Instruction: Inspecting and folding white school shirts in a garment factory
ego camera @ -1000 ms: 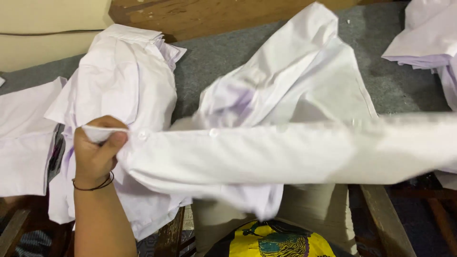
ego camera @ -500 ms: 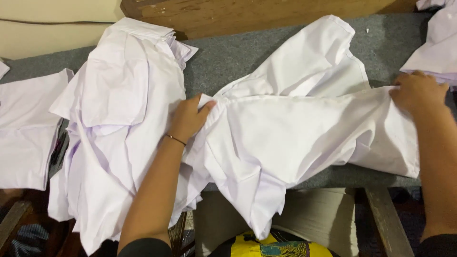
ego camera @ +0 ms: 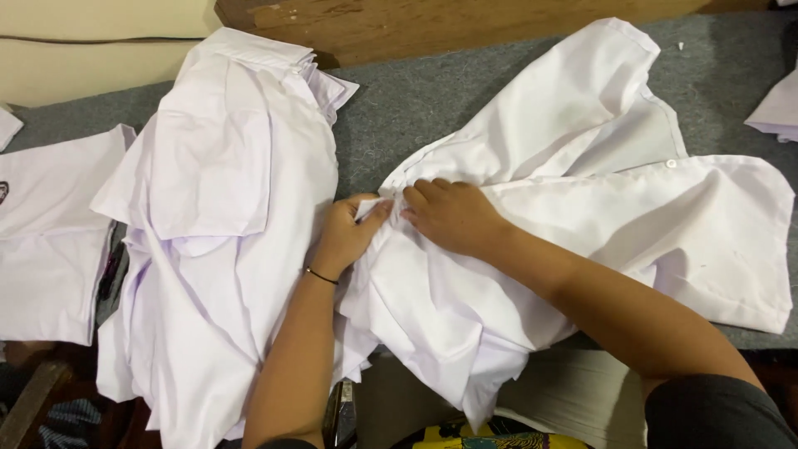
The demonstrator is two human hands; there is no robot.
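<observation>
A white shirt [ego camera: 632, 208] lies crumpled on the grey table [ego camera: 432, 100], its lower part hanging over the near edge. My left hand [ego camera: 349, 233], with a thin dark band at the wrist, pinches a fold of the shirt's left edge. My right hand [ego camera: 453, 216] rests right beside it, fingers curled onto the same bunched cloth. The two hands almost touch at the shirt's left end.
A heap of white shirts [ego camera: 216, 216] lies to the left of my hands, draping over the table edge. Another white garment [ego camera: 46, 233] sits at the far left, and a corner of white cloth [ego camera: 777, 108] at the far right. A yellow object [ego camera: 499, 439] shows below the table.
My right hand has crossed from the shirt's far right end to its left end, beside my left hand. The shirt, held stretched out a second ago, now lies on the table.
</observation>
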